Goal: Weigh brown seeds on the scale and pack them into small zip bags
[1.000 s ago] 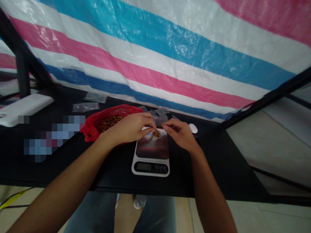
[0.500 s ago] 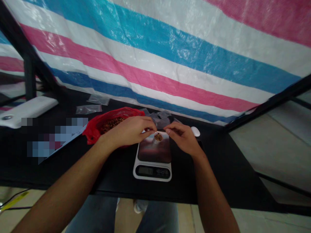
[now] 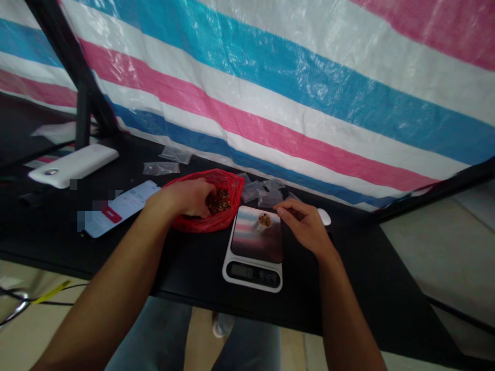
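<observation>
1. A small white cup [image 3: 264, 222] with brown granules inside stands upright near the top edge of the white digital kitchen scale [image 3: 253, 285]. Neither hand touches it now. The scale's readout is too small to read.
2. Main change: half a second ago both hands were together over the cup. Now they are apart.
3. The left hand [image 3: 186, 199] has moved off to the red plastic bag [image 3: 224, 221], just beside the scale. Its fingers are curled down into the bag's open mouth, among the reddish-brown dried pieces [image 3: 218, 202]. Can't tell whether they are clamped on any pieces.
4. The right hand [image 3: 303, 225] hovers beside the cup, not touching it. Its fingers are loosely curled and apart from the thumb, nothing visible held.
5. Small clear plastic bags [image 3: 253, 191] lie just behind the scale. A white computer mouse [image 3: 324, 217] sits near the right hand.
6. Further left on the black bench [image 3: 359, 268] are two more clear plastic bags [image 3: 161, 168], a smartphone [image 3: 119, 210] and a white power bank [image 3: 73, 166].
7. A striped plastic tarp [image 3: 270, 87] hangs behind the bench.
</observation>
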Demonstrator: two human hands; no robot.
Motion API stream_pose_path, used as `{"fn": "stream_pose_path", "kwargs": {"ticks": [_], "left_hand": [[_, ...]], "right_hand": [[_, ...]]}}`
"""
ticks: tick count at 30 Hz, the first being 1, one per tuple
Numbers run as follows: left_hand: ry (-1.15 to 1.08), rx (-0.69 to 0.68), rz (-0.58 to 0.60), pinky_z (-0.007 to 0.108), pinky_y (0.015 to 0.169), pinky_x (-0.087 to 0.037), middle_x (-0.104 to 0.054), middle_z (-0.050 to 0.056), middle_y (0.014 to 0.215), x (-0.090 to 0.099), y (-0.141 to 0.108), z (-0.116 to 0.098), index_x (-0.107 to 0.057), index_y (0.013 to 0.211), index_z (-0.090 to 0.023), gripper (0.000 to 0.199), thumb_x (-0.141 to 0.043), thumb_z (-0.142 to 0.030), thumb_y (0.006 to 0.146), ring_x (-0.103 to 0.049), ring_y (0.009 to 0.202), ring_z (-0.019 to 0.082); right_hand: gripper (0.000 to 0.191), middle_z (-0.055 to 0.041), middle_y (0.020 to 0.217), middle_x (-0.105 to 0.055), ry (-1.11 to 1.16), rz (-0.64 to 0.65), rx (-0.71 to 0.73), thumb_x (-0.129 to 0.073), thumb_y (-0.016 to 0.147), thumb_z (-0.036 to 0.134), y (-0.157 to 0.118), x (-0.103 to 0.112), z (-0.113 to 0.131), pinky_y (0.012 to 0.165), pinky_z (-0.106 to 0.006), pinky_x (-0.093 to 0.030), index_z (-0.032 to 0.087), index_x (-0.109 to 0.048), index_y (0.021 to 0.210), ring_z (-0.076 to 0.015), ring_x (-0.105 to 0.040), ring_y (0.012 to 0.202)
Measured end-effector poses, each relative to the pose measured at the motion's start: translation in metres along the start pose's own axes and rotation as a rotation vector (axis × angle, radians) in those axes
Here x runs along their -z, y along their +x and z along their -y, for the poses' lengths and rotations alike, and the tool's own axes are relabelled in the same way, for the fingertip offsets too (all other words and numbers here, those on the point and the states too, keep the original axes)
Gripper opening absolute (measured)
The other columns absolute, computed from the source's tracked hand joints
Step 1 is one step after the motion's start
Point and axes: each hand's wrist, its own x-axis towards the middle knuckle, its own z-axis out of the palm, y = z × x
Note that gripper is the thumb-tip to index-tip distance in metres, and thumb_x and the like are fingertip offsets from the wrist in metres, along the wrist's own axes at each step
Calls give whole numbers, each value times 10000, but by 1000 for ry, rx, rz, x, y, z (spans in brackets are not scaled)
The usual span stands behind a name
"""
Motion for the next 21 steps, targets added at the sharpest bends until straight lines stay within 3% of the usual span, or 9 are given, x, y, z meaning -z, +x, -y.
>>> {"fn": "stream_pose_path", "kwargs": {"ticks": [7, 14, 21], "left_hand": [[45, 10, -12, 282, 788, -526, -812, 84, 1047, -1, 4, -3, -808, 1025, -227, 249, -704, -218, 799, -744, 940, 249], [26, -51, -88, 259, 833, -510, -827, 61, 1081, 4, 8, 12, -834, 1091, -233, 273, -657, -217, 883, -756, 999, 234], [-47, -138, -85, 237, 864, -518, -829, 44, 1120, 7, 7, 6, -843, 1095, -228, 280, -634, -228, 907, -763, 1026, 218]], "right_hand": [[208, -65, 886, -783, -16, 2, -11, -679, 915, 365, 0, -1, -1, 697, -321, -503, 197, -803, 913, -218, -705, 802], [212, -68, 896, -794, -24, 4, -15, -669, 922, 355, 1, 0, -1, 709, -320, -516, 189, -800, 910, -218, -714, 816], [217, -64, 884, -795, 6, 0, -18, -668, 921, 359, 0, -2, -2, 697, -315, -516, 188, -802, 912, -215, -718, 801]]}}
